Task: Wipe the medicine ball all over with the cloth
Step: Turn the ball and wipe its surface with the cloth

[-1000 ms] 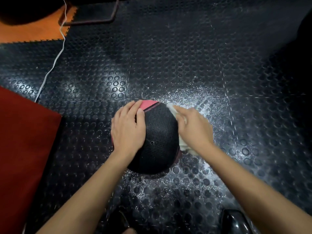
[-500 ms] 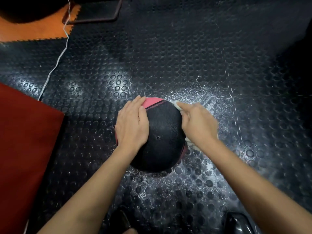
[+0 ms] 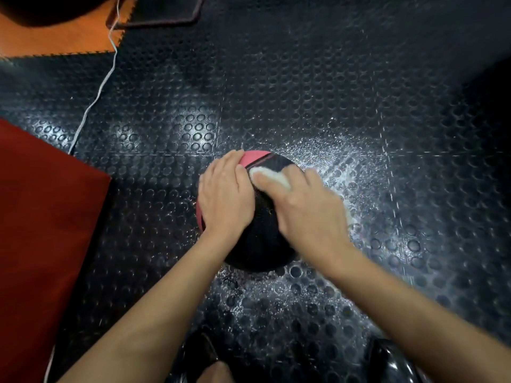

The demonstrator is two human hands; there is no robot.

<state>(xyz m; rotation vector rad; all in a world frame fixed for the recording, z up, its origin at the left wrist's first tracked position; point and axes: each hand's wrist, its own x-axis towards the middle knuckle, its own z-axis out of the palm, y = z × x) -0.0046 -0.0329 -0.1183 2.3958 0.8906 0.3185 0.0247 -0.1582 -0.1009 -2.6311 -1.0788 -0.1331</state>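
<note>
**Two hands on the ball, much of it covered**

Much of the ball (image 3: 257, 244) is hidden. The left hand (image 3: 225, 196) lies over its left side with fingers fairly straight and pressed flat against the surface, gripping nothing. The right hand (image 3: 307, 214) covers the upper right part and is blurred; its fingers press a white cloth (image 3: 269, 175) onto the top of the ball. Only a small patch of the cloth shows near the fingertips, with a faint pale edge past the hand on the right, and whether the fingers curl round it or lie flat cannot be told. The ball's underside is out of sight.

The ball sits on the floor (image 3: 304, 87), a dark mat with round studs, near the middle of the view. It is black with a pink band at its far edge and low on its left side. The floor to the right of the ball glistens with fine specks.

A red mat (image 3: 41, 230) lies along the left edge, cut off by the frame and apart from the ball. At the far left corner an orange tile (image 3: 69, 37) meets the dark floor, and a thin white cord (image 3: 96, 89) runs from there down to the red mat. Far and right of the ball the floor is open. Two dark shoes (image 3: 387, 363) are cut off at the near edge.
</note>
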